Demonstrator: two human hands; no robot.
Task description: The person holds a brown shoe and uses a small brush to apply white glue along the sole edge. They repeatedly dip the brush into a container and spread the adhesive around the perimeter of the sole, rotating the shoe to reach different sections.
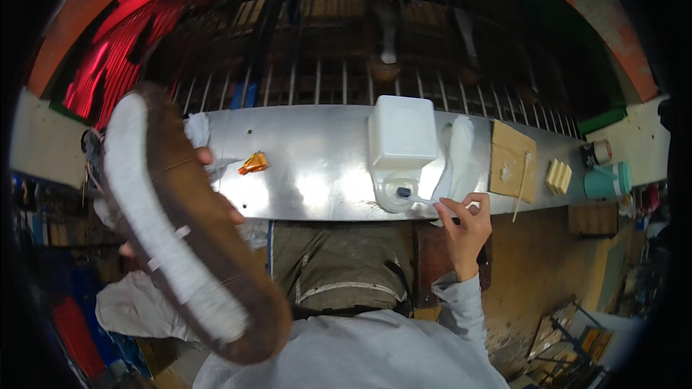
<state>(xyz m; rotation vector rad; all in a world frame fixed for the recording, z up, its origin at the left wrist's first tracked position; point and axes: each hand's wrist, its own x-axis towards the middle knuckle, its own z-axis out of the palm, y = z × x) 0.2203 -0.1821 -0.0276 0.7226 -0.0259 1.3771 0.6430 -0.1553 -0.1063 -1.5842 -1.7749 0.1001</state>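
Observation:
A brown shoe [189,173] with a pale strip [148,202] along its underside is tilted across the left side. My left hand [205,155] is closed round it; fingertips show at its right edge, and most of the hand is hidden behind it. My right hand [467,234] pinches the pale handle of a small brush [425,200]. The brush's dark head rests in the clear round dish [390,205] at the foot of a white square dispenser bottle [406,130].
A metal bench top [317,166] runs below a rack of bars [317,83]. On it are a crumpled orange wrapper [254,163], white cloth [458,151], cardboard [508,148] with a thin stick [520,187], a cream ridged block [558,176] and a teal cup [604,181].

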